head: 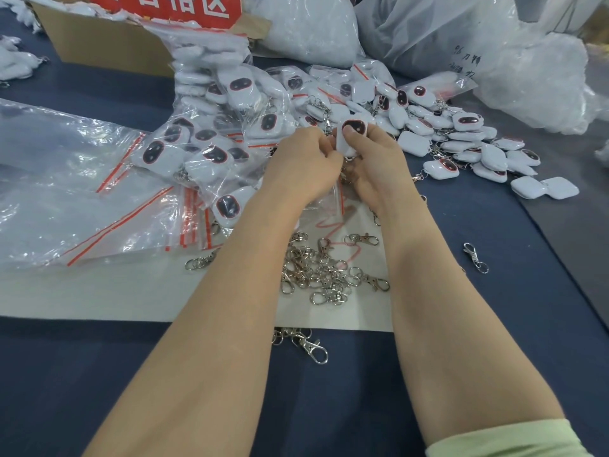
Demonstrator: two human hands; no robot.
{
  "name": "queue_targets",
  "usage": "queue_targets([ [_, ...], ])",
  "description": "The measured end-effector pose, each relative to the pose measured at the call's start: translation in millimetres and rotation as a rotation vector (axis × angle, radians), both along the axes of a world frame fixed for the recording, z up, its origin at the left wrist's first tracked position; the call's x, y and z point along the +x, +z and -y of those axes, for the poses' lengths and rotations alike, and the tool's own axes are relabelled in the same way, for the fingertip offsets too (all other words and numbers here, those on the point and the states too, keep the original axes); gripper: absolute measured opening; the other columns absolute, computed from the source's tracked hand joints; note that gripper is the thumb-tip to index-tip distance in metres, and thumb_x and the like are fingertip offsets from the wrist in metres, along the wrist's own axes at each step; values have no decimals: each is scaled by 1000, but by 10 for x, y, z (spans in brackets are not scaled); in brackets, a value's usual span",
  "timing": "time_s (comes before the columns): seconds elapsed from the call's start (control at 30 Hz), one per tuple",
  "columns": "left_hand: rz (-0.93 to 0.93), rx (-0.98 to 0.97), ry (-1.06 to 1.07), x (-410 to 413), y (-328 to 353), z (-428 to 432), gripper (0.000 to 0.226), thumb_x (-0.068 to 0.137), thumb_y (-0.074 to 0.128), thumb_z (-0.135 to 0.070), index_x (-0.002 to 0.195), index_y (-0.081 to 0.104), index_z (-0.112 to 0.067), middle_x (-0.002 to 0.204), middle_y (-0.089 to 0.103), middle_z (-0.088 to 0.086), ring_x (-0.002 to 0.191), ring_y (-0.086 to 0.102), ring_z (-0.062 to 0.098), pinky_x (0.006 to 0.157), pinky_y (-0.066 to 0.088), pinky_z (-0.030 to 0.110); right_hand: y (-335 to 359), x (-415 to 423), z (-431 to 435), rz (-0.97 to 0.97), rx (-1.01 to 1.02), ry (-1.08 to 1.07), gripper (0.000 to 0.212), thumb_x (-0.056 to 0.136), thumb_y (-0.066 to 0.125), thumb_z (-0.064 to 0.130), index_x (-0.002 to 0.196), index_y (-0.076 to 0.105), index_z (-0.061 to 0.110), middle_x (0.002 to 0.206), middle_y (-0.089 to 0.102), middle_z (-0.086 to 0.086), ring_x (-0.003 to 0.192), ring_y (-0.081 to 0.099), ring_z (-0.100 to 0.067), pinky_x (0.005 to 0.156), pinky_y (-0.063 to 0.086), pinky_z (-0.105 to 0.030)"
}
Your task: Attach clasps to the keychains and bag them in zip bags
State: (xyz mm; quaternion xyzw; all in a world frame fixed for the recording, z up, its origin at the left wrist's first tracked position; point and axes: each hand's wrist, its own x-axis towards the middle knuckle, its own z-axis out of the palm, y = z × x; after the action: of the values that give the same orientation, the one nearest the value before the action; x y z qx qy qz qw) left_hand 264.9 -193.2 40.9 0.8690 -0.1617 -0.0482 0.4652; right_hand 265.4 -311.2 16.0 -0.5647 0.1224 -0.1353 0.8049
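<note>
A: Where is the keychain [353, 128]?
B: Held up between both hands, beyond the heap of swivel clasps [324, 275]. The left hand [304, 169] pinches its edge; the right hand [375, 166] pinches it too, thumb on the dark face.
A: Tricky to hold?
B: Likely light, hard and glossy, so slippery. Grip the rims, not the face. Its ring is hidden.

one wide-angle view is given, worn at head height and tilted forward and down over the table [336, 407]. the forearms [204, 324] are seen entering from 6 o'clock; the left hand [303, 166] and right hand [379, 169] are framed close, just above centre, round a keychain [352, 130]. the cardboard box [108, 47] is set far off at 11 o'clock.
</note>
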Motion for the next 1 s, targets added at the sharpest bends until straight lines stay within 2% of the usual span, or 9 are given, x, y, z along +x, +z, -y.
queue_targets([
  [0.1,-3,-6,-1,4,-2,-7,17,90,48,-19,102,60,-14,94,66,6,93,65,25,83,54,44,-4,-8,11,42,-68,-5,6,95,52,-1,94,52,6,95,59,-17,73,63,-20,52,50,-22],
  [0.23,-3,2,-4,8,-8,-14,19,90,48,-20,103,60,-13,94,65,6,92,65,24,82,54,44,0,-10,12,58,-84,-26,9,95,53,-1,91,53,7,102,58,-20,81,64,-23,55,51,-21],
  [0.33,-4,0,-1,11,-10,-17,17,90,48,-19,102,59,-14,94,65,6,92,65,24,83,54,44,9,-13,-8,38,-19,-22,7,98,51,3,92,55,6,94,61,-19,64,64,-15,46,46,-17],
  [0.4,-4,-1,0,12,-12,-18,17,90,48,-19,102,59,-14,94,66,6,92,65,24,83,54,43,16,-13,-12,27,37,-2,13,99,48,7,88,55,7,86,61,-17,55,62,-13,45,46,-19],
  [0.53,4,6,0,11,-16,-17,15,89,48,-18,99,59,-16,91,65,5,91,65,25,82,54,43,14,7,5,20,59,-15,15,99,47,7,88,56,5,83,62,-15,72,60,-22,50,48,-22],
  [0.7,6,10,0,7,-12,-19,18,90,48,-20,102,60,-15,94,66,6,92,65,24,83,54,43,-14,16,16,34,-9,5,9,97,51,5,90,56,4,83,61,-15,71,61,-21,52,49,-22],
  [0.83,8,11,-1,5,-9,-21,19,90,48,-21,103,60,-14,94,66,6,92,65,25,83,54,43,-19,-16,22,111,-106,43,10,96,52,2,88,55,5,86,60,-16,73,64,-20,61,53,-25],
  [1.0,19,14,-3,11,-6,-16,19,91,48,-23,103,60,-14,90,65,4,91,65,24,82,54,42,0,-30,4,95,-98,24,6,96,54,3,90,55,4,91,60,-22,71,63,-21,56,51,-23],
])
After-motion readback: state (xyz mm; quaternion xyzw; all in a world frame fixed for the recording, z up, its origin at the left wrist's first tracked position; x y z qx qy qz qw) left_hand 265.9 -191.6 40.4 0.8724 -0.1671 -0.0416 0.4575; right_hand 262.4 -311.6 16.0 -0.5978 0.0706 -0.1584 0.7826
